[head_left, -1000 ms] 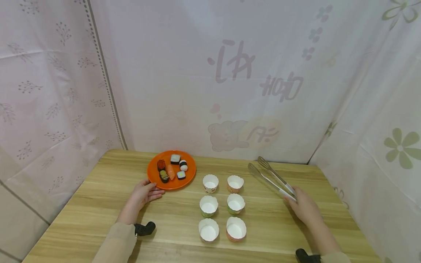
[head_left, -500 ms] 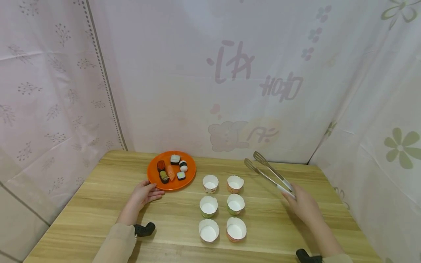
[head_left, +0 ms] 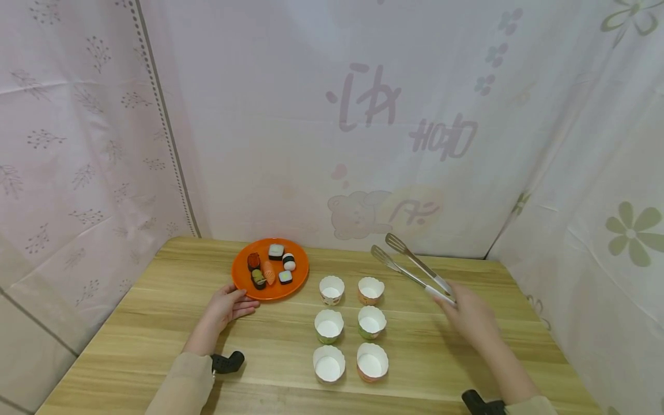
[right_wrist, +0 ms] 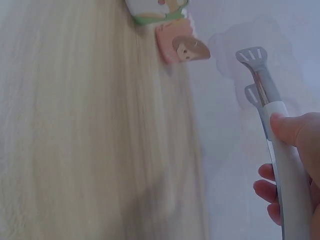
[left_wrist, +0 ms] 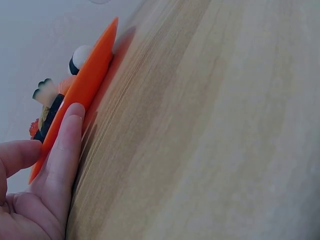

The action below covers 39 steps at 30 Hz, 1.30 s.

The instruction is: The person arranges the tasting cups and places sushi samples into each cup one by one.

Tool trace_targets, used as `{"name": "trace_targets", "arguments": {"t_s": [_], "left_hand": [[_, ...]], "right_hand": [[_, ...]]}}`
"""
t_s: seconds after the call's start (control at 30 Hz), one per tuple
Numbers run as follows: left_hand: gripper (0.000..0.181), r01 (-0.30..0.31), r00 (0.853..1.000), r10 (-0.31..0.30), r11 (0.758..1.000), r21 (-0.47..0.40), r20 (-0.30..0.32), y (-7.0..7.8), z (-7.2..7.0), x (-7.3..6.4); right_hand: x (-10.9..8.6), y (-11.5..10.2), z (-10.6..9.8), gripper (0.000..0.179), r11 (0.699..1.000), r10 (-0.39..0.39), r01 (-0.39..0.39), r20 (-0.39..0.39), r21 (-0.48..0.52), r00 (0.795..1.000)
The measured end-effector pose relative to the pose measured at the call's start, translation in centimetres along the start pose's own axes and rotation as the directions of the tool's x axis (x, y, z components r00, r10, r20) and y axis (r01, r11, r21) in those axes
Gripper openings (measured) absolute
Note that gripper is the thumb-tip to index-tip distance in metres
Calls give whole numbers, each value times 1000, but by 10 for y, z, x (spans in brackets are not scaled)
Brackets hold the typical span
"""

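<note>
My left hand point(head_left: 225, 308) holds the near left rim of an orange plate point(head_left: 303, 276). In the left wrist view its thumb point(left_wrist: 20, 156) lies over the rim and the fingers reach along the underside. On the plate sit several toy sushi pieces, among them a salmon one point(head_left: 268, 272), a white one with a black band point(head_left: 289, 261) and a red-topped one point(head_left: 253, 261). My right hand point(head_left: 472, 320) grips metal tongs point(head_left: 412, 274) by their white handles point(right_wrist: 287, 175). The slotted tips of the tongs are apart, with nothing between them, raised behind the paper cups.
Several white-lined paper cups point(head_left: 372, 321) stand in two columns at the middle of the wooden table point(head_left: 249, 357). A pale printed curtain point(head_left: 290, 144) hangs right behind the table's far edge and along both sides.
The tongs have moved left and upward with my right hand, their tips swinging toward the cups. My left hand, the plate and the cups have stayed in place.
</note>
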<state>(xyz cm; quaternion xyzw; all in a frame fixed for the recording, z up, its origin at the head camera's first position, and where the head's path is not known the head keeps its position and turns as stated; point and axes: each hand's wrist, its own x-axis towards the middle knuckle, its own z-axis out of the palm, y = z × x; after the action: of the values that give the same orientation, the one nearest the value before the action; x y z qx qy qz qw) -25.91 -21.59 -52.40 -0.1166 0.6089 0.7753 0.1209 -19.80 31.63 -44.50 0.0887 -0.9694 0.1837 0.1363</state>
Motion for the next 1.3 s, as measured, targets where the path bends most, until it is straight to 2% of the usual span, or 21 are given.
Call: {"name": "trace_targets", "arguments": {"t_s": [0.8,1.3], "left_hand": [[51,-18,1000,18,1000,-2,26,-1,-1,-2],[50,-17,1000,17,1000,-6,22,0,0,-1]], "right_hand": [[20,-51,4,53,998,-53,54,28,-18,998],[32,-86,5,49,997,-80,81,123,-2,989]]}}
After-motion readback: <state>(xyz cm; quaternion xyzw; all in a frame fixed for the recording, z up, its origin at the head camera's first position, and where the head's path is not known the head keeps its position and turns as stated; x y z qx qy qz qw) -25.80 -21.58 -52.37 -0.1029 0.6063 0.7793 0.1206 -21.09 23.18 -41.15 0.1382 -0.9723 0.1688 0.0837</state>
